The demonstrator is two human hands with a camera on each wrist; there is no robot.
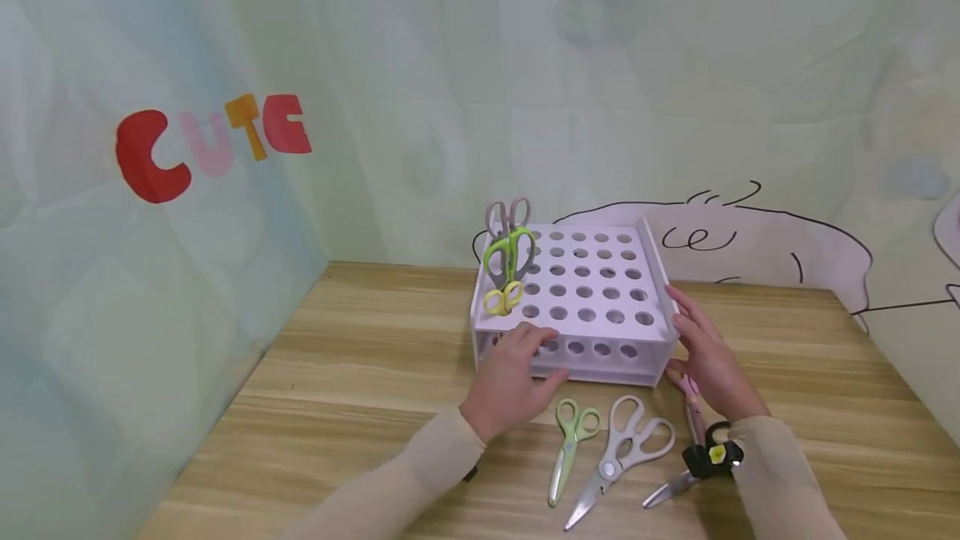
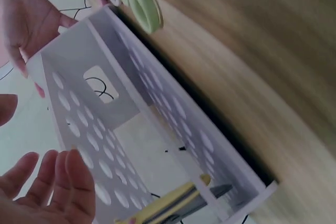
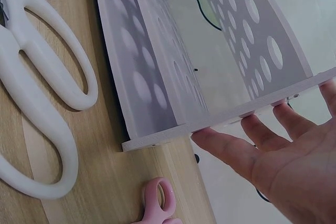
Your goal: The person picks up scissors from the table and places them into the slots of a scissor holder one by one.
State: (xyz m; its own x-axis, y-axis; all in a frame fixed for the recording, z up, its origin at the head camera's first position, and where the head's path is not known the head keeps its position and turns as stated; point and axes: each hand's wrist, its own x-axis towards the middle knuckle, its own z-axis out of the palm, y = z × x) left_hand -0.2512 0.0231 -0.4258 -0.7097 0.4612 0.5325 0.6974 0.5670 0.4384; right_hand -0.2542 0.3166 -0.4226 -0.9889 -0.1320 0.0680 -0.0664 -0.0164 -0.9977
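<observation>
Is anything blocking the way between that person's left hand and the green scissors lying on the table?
Nothing visible is in the way: in the head view, only bare table lies between the left hand and the green scissors. The white scissors lie beyond them.

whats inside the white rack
The rack holds three scissors, handles up: a grey-purple pair, a green pair, a yellow pair. The left wrist view shows a yellow blade below; in the head view, the top shelf and left hand hide most blades.
</observation>
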